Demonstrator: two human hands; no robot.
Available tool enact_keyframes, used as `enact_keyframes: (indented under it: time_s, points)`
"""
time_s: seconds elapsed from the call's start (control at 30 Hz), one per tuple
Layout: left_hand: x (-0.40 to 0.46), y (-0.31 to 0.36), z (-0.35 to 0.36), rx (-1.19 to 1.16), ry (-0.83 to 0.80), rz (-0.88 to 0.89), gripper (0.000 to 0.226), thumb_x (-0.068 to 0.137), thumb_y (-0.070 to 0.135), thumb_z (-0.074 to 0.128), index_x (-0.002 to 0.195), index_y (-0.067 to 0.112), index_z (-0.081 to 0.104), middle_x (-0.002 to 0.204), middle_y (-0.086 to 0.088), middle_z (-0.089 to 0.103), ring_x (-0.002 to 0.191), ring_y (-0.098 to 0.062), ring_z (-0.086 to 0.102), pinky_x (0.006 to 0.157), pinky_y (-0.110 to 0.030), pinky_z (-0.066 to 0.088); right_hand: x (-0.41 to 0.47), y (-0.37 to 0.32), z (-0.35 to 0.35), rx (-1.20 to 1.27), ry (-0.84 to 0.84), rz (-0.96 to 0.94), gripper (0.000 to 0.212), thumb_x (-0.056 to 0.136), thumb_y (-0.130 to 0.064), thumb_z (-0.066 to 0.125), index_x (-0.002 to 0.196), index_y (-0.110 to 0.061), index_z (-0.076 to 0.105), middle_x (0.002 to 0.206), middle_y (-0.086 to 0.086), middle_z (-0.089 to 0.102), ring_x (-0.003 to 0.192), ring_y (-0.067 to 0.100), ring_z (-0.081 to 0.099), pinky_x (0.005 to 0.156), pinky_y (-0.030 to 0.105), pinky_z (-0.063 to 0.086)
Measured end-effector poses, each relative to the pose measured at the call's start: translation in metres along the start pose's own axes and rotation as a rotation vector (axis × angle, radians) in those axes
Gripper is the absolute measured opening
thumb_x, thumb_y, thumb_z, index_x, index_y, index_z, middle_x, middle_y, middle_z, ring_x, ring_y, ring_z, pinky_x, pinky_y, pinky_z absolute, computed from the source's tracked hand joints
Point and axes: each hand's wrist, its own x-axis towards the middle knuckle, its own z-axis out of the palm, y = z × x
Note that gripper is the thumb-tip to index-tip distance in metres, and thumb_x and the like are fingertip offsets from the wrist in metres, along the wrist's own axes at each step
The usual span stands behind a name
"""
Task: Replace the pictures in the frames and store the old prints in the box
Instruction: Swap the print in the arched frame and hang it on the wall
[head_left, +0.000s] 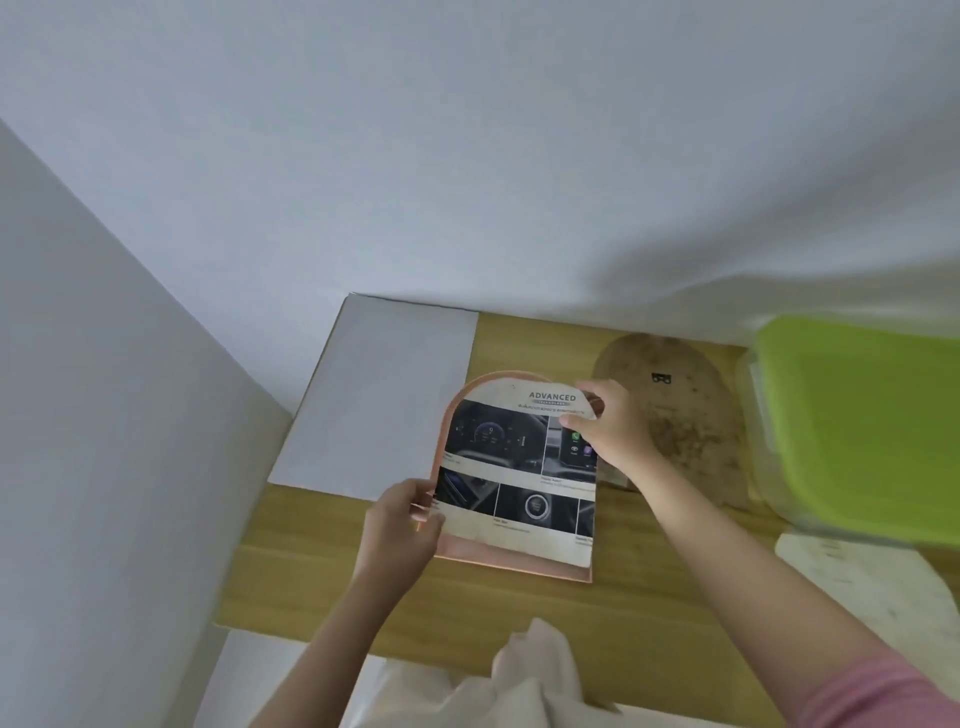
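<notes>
Cloth (535, 670): we are seeing it bunching at the table's (649, 613) near edge.
Left hand (402, 525): we are pinching the print's (519, 467) lower left edge.
Frame (511, 567): it is lying flat under the print, its pink rim showing along the left and bottom.
Right hand (605, 426): we are gripping the print's top right corner.
Backing board (685, 415): lying right of the frame.
Box (862, 426): green lid, sitting at the right edge.
White sheet (384, 395): lying far left, against the wall.
Room: bare wood is showing between frame and cloth.
</notes>
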Motion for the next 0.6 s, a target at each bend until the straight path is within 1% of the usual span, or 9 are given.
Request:
enact_keyframes:
  time_s: [0.07,0.17,0.23,0.3,0.37,0.4,0.47,0.6]
  points:
    - [-0.006,-0.001,0.006,0.031,0.017,-0.021,0.033,0.079,0.004,0.066,0.111,0.01,0.061,0.094,0.003,0.062,0.083,-0.004,0.058,0.07,-0.008,0.042,0.001,0.006,0.001,-0.007,-0.04,-0.019,0.052,0.078,-0.012,0.074,0.127,-0.011,0.054,0.11,0.007,0.056,0.068,0.014,0.06,0.041,0.017,0.048]
    - [-0.013,-0.002,0.011,0.064,0.07,-0.043,0.033,0.078,0.002,0.066,0.11,0.009,0.061,0.094,0.001,0.062,0.084,-0.008,0.058,0.073,-0.01,0.04,0.005,0.009,0.001,-0.069,-0.068,-0.065,0.049,0.078,-0.014,0.074,0.124,-0.014,0.057,0.111,0.002,0.056,0.068,0.003,0.052,0.045,0.009,0.043]
    - [-0.016,-0.003,0.013,0.09,0.097,-0.056,0.033,0.078,0.002,0.065,0.11,0.01,0.062,0.094,0.001,0.063,0.084,-0.011,0.058,0.072,-0.011,0.039,0.007,0.01,0.002,-0.088,-0.086,-0.089,0.047,0.077,-0.015,0.075,0.121,-0.016,0.059,0.111,0.002,0.056,0.072,0.003,0.051,0.05,0.009,0.042]
    - [-0.018,-0.005,0.015,0.11,0.115,-0.078,0.032,0.077,0.003,0.065,0.109,0.011,0.062,0.093,0.001,0.063,0.084,-0.012,0.058,0.072,-0.011,0.038,0.009,0.013,0.005,-0.098,-0.105,-0.094,0.049,0.075,-0.018,0.077,0.121,-0.017,0.06,0.111,0.003,0.056,0.081,0.011,0.055,0.062,0.014,0.047]
    - [-0.02,-0.007,0.017,0.12,0.132,-0.11,0.032,0.077,0.004,0.064,0.108,0.011,0.063,0.093,0.0,0.062,0.083,-0.011,0.058,0.072,-0.014,0.038,0.011,0.017,0.007,-0.133,-0.123,-0.093,0.054,0.074,-0.024,0.078,0.124,-0.018,0.058,0.108,0.003,0.052,0.09,0.019,0.056,0.076,0.03,0.053]
    - [-0.021,-0.007,0.019,0.129,0.136,-0.124,0.032,0.077,0.005,0.064,0.108,0.012,0.063,0.094,0.0,0.061,0.083,-0.011,0.057,0.073,-0.016,0.038,0.012,0.019,0.008,-0.157,-0.132,-0.095,0.057,0.073,-0.027,0.078,0.125,-0.018,0.057,0.105,0.002,0.05,0.092,0.02,0.054,0.081,0.034,0.052]
    - [-0.022,-0.008,0.021,0.153,0.136,-0.142,0.032,0.078,0.007,0.064,0.109,0.012,0.062,0.097,0.001,0.058,0.084,-0.01,0.056,0.074,-0.017,0.038,0.013,0.021,0.008,-0.185,-0.143,-0.104,0.059,0.073,-0.03,0.078,0.127,-0.016,0.057,0.102,0.002,0.047,0.094,0.021,0.051,0.085,0.036,0.05]
    - [-0.021,-0.007,0.023,0.159,0.143,-0.153,0.033,0.078,0.006,0.064,0.11,0.013,0.062,0.097,0.0,0.056,0.084,-0.01,0.055,0.07,-0.012,0.035,0.013,0.023,0.009,-0.179,-0.145,-0.118,0.058,0.074,-0.029,0.078,0.126,-0.013,0.057,0.102,0.002,0.046,0.095,0.022,0.051,0.087,0.039,0.05]
